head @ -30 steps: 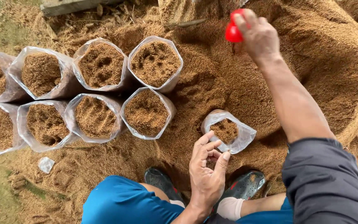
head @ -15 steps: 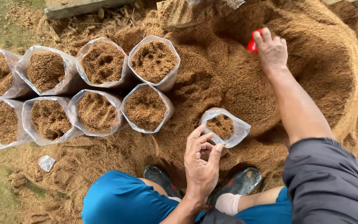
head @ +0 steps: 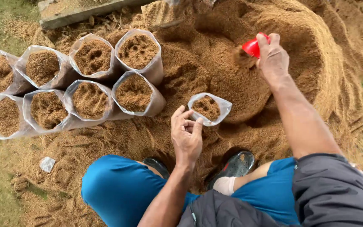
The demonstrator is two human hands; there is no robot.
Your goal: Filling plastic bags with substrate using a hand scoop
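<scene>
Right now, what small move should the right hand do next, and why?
Probably carry the red scoop back to the small bag. The right hand has it dug into the sawdust pile, the left hand holds the bag's rim open, and that bag looks only partly filled.

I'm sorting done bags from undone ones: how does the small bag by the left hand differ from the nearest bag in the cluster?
The small bag stands alone, low, its rim held by the left hand. The nearest cluster bag is wider, looks fuller, touches its neighbours, and no hand is on it. Both are clear plastic holding brown sawdust-like material.
</scene>
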